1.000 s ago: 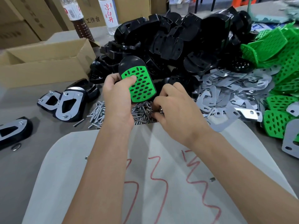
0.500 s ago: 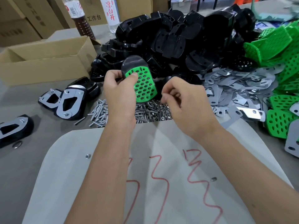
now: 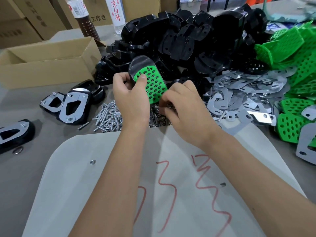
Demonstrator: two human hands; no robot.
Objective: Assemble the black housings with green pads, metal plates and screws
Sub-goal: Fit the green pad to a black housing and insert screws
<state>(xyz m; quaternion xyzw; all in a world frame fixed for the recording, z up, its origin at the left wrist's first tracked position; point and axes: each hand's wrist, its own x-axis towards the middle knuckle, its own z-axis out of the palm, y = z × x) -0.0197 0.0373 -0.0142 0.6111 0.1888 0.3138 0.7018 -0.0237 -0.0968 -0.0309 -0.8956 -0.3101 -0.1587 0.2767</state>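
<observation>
My left hand (image 3: 131,100) holds a black housing (image 3: 142,63) upright, its thumb pressing on the perforated green pad (image 3: 153,86) fitted in its face. My right hand (image 3: 186,108) sits at the pad's lower right edge, just above the screw pile (image 3: 109,117). Its fingers are curled and pinched around a small silver screw, which they mostly hide. A heap of loose black housings (image 3: 188,40) lies behind. Metal plates (image 3: 239,94) are spread at the right, with loose green pads (image 3: 299,62) beyond them.
Three assembled housings with plates and screws lie at the left (image 3: 73,106), (image 3: 51,103), (image 3: 13,132). An open cardboard box (image 3: 46,65) and two bottles (image 3: 85,16), (image 3: 116,12) stand behind. A pale sheet with red scribbles (image 3: 119,185) covers the near table.
My right hand rose from the screw pile with its fingers pinched, then came to the lower edge of the green pad. My left hand kept holding the housing almost still.
</observation>
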